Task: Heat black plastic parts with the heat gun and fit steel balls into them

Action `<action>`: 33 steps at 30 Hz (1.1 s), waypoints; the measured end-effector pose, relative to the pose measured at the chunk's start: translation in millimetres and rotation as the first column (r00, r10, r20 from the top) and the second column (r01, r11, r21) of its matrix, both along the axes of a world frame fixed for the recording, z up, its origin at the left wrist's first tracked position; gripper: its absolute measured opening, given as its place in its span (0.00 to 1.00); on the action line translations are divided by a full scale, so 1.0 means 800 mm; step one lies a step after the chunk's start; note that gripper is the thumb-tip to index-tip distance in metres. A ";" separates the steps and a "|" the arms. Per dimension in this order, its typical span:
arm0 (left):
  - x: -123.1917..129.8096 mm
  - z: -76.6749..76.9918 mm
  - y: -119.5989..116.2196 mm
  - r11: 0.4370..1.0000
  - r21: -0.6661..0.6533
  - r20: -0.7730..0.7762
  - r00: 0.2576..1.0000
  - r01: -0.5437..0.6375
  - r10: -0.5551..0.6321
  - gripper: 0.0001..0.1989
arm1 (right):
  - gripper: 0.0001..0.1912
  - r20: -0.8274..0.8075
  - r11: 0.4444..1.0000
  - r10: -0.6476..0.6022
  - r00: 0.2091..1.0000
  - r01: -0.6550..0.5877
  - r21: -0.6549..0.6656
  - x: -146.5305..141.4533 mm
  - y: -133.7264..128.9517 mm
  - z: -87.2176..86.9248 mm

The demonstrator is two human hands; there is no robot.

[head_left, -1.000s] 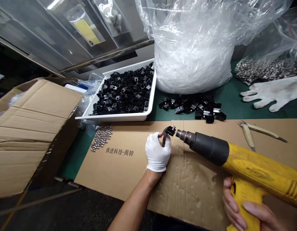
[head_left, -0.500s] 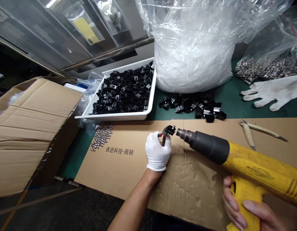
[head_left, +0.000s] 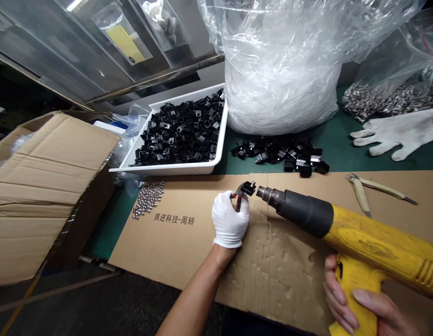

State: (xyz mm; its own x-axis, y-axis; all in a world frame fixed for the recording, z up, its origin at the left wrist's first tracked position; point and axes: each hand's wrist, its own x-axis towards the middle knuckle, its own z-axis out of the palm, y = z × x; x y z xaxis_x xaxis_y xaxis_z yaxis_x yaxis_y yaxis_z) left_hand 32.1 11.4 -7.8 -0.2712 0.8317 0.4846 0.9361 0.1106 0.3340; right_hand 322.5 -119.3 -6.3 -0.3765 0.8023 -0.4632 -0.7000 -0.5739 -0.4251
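Note:
My left hand (head_left: 230, 221), in a white glove, is closed around pliers (head_left: 239, 201) with dark red and black handles. Their jaws grip a small black plastic part (head_left: 249, 188) with a bit of shiny metal on top. My right hand (head_left: 363, 298), ungloved, is wrapped around the grip of a yellow heat gun (head_left: 373, 242). The gun's metal nozzle (head_left: 268, 196) points left at the black part, with a narrow gap between them. Both hands are over a cardboard sheet (head_left: 188, 252).
A white tray (head_left: 221, 140) full of black parts stands at the back. Loose black parts (head_left: 282, 154) lie before a large plastic bag (head_left: 282, 84). Small metal pieces (head_left: 148, 198) lie at left. Cream-handled pliers (head_left: 380, 189), a white glove (head_left: 398, 135) and a cardboard box (head_left: 44, 186) are around.
Almost nothing differs. The heat gun and my right hand have shifted very slightly left; my left hand, the pliers and the black part stay in place.

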 end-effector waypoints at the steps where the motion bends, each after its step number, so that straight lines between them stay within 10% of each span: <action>1: 0.000 0.000 0.000 1.000 -0.001 -0.003 1.000 -0.001 0.001 0.09 | 0.19 0.004 1.000 -0.008 1.000 0.008 0.002 -0.001 0.001 0.000; 33: 0.000 0.001 0.000 0.998 -0.002 0.130 0.990 0.056 -0.056 0.10 | 0.20 -0.065 0.994 0.106 0.992 -0.106 0.011 0.011 0.003 0.005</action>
State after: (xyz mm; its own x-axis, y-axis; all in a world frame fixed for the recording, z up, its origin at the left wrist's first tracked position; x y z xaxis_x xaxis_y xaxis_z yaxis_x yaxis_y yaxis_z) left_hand 31.8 11.0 -6.9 -0.2847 0.8498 0.4436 0.8894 0.0615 0.4530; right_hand 330.9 -117.3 -2.6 -0.4890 0.7597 -0.4286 -0.6617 -0.6433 -0.3852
